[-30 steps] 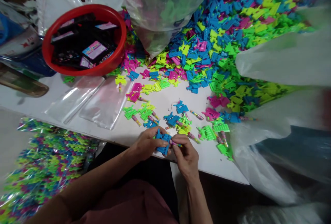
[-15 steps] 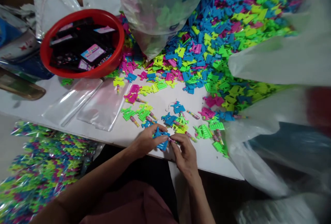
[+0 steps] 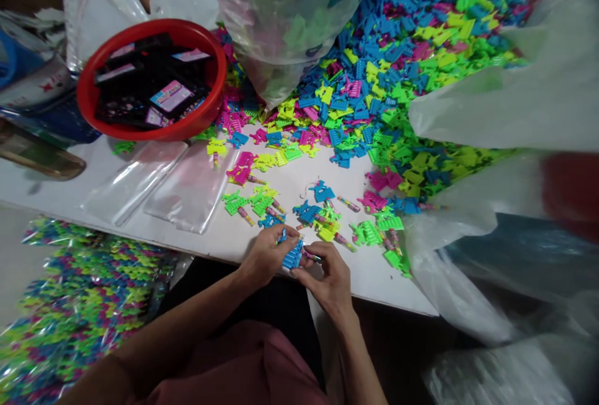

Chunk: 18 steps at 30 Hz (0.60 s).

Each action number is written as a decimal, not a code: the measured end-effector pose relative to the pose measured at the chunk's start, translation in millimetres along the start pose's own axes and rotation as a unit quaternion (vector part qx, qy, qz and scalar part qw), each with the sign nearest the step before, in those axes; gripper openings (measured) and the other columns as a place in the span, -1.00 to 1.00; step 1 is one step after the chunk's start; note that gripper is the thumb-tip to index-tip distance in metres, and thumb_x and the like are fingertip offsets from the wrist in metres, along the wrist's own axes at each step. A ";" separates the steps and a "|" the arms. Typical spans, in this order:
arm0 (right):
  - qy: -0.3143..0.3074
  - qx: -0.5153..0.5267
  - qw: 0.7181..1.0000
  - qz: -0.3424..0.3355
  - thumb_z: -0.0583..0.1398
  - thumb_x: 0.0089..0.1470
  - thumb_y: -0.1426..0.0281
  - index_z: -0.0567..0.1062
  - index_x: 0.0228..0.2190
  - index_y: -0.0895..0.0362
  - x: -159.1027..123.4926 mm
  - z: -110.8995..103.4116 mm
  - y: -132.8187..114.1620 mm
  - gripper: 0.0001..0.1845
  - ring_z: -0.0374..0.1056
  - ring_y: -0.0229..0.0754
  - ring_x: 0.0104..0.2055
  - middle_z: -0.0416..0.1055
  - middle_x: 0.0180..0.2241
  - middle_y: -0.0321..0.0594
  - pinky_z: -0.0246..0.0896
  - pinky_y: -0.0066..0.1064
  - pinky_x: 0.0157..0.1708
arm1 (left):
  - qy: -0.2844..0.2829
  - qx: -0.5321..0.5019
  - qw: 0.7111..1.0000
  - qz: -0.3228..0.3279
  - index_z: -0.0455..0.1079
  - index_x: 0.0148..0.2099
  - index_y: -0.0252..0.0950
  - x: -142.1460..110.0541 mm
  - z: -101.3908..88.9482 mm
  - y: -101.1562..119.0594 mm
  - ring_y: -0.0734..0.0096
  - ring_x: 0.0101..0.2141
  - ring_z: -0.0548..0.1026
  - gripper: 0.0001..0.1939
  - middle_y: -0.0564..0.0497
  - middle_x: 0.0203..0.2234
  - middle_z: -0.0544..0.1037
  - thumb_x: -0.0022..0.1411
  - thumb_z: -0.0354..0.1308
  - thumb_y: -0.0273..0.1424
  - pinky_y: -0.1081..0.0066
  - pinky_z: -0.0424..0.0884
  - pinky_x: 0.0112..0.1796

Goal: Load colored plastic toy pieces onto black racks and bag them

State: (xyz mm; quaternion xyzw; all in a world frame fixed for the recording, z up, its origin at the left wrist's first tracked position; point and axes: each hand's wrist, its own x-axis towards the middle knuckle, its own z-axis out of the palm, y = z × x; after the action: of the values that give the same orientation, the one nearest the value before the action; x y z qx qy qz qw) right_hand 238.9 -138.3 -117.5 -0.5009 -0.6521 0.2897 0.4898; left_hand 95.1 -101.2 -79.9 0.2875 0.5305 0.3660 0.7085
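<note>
Near the table's front edge, my left hand (image 3: pixel 267 254) is closed on a blue plastic toy piece (image 3: pixel 292 256) with ridged slots. My right hand (image 3: pixel 330 273) pinches a small patterned tube (image 3: pixel 311 256) against the right side of that blue piece; whether the two are joined is hidden by my fingers. Just beyond my hands lie more pieces with such tubes, among them a blue piece (image 3: pixel 306 211), a yellow piece (image 3: pixel 326 230) and a green piece (image 3: pixel 367 234). A lone patterned tube (image 3: pixel 349 204) rests between them.
A big heap of coloured plastic pieces (image 3: pixel 402 62) covers the back right. A red basin (image 3: pixel 83 96) holds black packets. Clear plastic bags (image 3: pixel 187 190) lie at left, and a full clear bag (image 3: pixel 285 24) stands behind. Packed bags (image 3: pixel 93 299) sit below left; white sacks (image 3: pixel 486 99) edge the right.
The blue piece has turned slightly in my left hand, so its ridged face shows more. My right thumb has shifted left, under the piece's lower edge.
</note>
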 end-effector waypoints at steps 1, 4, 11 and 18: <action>0.002 0.001 1.000 -0.004 0.36 -0.09 0.21 0.46 -0.26 0.08 0.3 0.8 0.6 -0.65 0.39 -0.15 -0.28 0.42 -0.33 -0.19 0.37 -0.31 -0.32 | 0.002 0.001 1.000 0.001 0.29 -0.32 -0.29 0.2 0.0 -0.6 0.26 -0.58 0.53 -0.64 0.07 -0.65 0.48 -0.13 0.27 -0.21 0.39 0.41 -0.53; 0.009 0.006 1.000 -0.006 0.36 -0.10 0.23 0.47 -0.27 0.09 1.7 2.6 2.5 -0.66 0.40 -0.15 -0.29 0.43 -0.33 -0.18 0.37 -0.31 -0.32 | 0.004 0.012 1.000 0.007 0.30 -0.31 -0.29 2.6 -0.7 -3.7 0.30 -0.60 0.50 -0.62 0.08 -0.65 0.48 -0.14 0.27 -0.19 0.40 0.39 -0.53; 0.030 0.058 0.998 0.026 0.33 -0.07 0.33 0.46 -0.34 0.09 -0.1 11.7 4.6 -0.79 0.38 -0.20 -0.36 0.42 -0.39 -0.24 0.34 -0.38 -0.38 | 0.045 0.107 0.990 0.084 0.37 -0.37 -0.31 13.2 -6.9 -6.5 0.44 -0.53 0.41 -0.67 0.08 -0.55 0.45 -0.10 0.26 -0.16 0.45 0.37 -0.46; 0.043 -0.016 0.999 -0.005 0.27 0.04 0.24 0.42 -0.12 0.04 10.5 -31.0 -11.7 -0.66 0.37 -0.13 -0.11 0.43 -0.18 -0.17 0.34 -0.30 -0.13 | 0.023 0.228 0.966 0.116 0.43 -0.31 -0.29 14.1 7.9 33.9 0.32 -0.46 0.49 -0.62 0.02 -0.49 0.52 -0.12 0.25 -0.11 0.39 0.43 -0.43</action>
State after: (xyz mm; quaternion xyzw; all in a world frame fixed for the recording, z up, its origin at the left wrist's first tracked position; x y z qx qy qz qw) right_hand 263.2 -135.8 -92.7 -0.5173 -0.6378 0.2550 0.5104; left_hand 97.8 -70.5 -58.4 0.4928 0.5791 0.3215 0.5643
